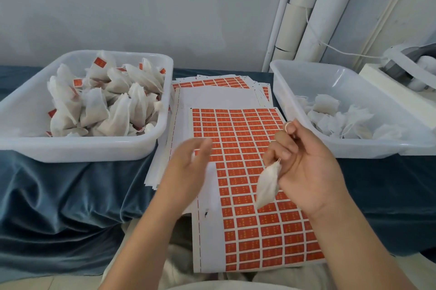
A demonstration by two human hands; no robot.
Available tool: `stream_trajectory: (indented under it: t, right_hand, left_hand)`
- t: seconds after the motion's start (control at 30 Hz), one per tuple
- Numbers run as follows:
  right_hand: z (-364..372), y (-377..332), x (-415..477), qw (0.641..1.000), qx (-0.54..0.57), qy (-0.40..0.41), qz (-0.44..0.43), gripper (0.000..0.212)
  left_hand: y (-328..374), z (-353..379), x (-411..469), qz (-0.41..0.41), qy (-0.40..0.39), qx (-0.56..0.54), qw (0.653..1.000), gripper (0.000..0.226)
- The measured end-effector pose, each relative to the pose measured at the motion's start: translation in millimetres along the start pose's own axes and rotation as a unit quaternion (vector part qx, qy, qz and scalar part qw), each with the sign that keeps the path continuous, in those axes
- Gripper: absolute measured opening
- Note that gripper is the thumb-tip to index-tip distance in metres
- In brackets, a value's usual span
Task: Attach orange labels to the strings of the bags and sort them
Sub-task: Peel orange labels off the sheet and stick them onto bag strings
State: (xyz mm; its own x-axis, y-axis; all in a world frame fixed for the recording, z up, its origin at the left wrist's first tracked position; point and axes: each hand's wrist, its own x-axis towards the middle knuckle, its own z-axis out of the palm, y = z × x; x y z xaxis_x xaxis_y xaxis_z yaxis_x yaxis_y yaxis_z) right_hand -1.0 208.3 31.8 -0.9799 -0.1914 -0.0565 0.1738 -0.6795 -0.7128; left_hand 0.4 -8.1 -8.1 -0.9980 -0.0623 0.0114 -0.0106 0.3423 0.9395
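I count two white tubs on the desk (pixel 59 195), which is draped in blue cloth. The left tub (pixel 70 150) is heaped with labelled bags, too many to count. The right tub (pixel 354 150) holds a thinner layer of plain ones. Between them lies a stack of label sheets; the top sheet (pixel 247 138) is mostly full of orange labels. One bag (pixel 267 186) is in play: small, white, gauzy and pointed, it hangs over that sheet from my right hand (pixel 304 167), whose curled fingers pinch its top, where the string comes out. My left hand (pixel 186 167) is blurred, fingers loose, holding nothing.
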Motion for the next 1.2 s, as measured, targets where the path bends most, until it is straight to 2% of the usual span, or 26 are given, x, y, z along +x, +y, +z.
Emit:
stream_trajectory:
  t: [0.07, 0.13, 0.2, 0.27, 0.33, 0.4, 0.43, 0.47, 0.53, 0.63, 0.7, 0.77, 0.87, 1.03, 1.1, 1.2]
  right_hand:
    - [-5.3, 0.2, 4.0, 0.995, -0.097, 0.025, -0.011, 0.028]
    - [-9.0, 7.0, 9.4, 0.980, -0.188, 0.060, -0.026, 0.033]
    - [-12.0, 17.3, 16.0, 0.969, -0.228, 0.092, -0.031, 0.036]
    - [-15.2, 27.2, 22.0, 0.964, -0.239, 0.111, -0.011, 0.035]
    - [-17.1, 36.1, 24.4, 0.958, -0.263, 0.115, 0.002, 0.031]
    - [-16.8, 42.8, 22.6, 0.933, -0.339, 0.123, 0.007, 0.026]
    - [-15.6, 44.9, 20.2, 0.910, -0.395, 0.128, 0.005, 0.025]
    - [-13.2, 46.3, 17.3, 0.884, -0.449, 0.128, -0.003, 0.022]
    - [-6.7, 48.4, 12.1, 0.841, -0.529, 0.102, -0.049, 0.018]
    - [7.6, 46.3, 6.0, 0.749, -0.644, 0.052, -0.145, 0.015]
    - [11.3, 45.9, 3.9, 0.686, -0.702, 0.026, -0.189, 0.028]
    - [14.1, 45.3, 2.4, 0.642, -0.734, 0.019, -0.221, 0.046]
    - [17.4, 40.8, -1.4, 0.597, -0.753, 0.007, -0.276, 0.046]
    - [16.9, 33.0, -7.7, 0.518, -0.778, -0.040, -0.353, 0.035]
    - [15.2, 31.3, -9.1, 0.505, -0.778, -0.064, -0.369, 0.033]
    - [12.4, 29.0, -10.7, 0.496, -0.777, -0.104, -0.373, 0.026]
  left_hand:
    - [-3.7, -10.6, 8.6, -0.065, 0.057, -0.114, 0.990, 0.020]
    - [-7.7, -21.6, 13.7, -0.154, 0.078, -0.308, 0.936, 0.012]
    - [-10.9, -28.8, 18.2, -0.217, 0.085, -0.409, 0.882, 0.030]
    - [-13.9, -32.3, 19.8, -0.235, 0.072, -0.435, 0.866, 0.036]
    - [-14.6, -34.0, 18.9, -0.222, 0.005, -0.349, 0.911, 0.044]
    - [-13.5, -33.1, 13.5, -0.205, -0.085, -0.160, 0.962, 0.052]
    - [-13.7, -31.6, 12.0, -0.187, -0.107, -0.077, 0.973, 0.046]
    - [-13.5, -29.6, 10.9, -0.165, -0.104, -0.032, 0.980, 0.037]
    - [-11.4, -24.3, 7.6, -0.123, -0.067, -0.041, 0.989, 0.023]
    - [-7.3, -15.2, 1.2, -0.050, -0.021, -0.096, 0.994, 0.009]
    - [-4.3, -11.1, -4.4, 0.012, -0.026, -0.108, 0.994, 0.009]
    - [-0.2, -10.7, -8.8, 0.075, -0.029, -0.065, 0.995, 0.012]
    - [7.3, -16.2, -15.2, 0.147, -0.040, 0.009, 0.988, 0.011]
    - [19.0, -27.0, -25.5, 0.177, -0.046, 0.110, 0.977, 0.020]
    - [20.7, -29.5, -27.7, 0.180, -0.056, 0.130, 0.973, 0.017]
    - [20.5, -31.8, -30.5, 0.192, -0.053, 0.197, 0.960, 0.029]
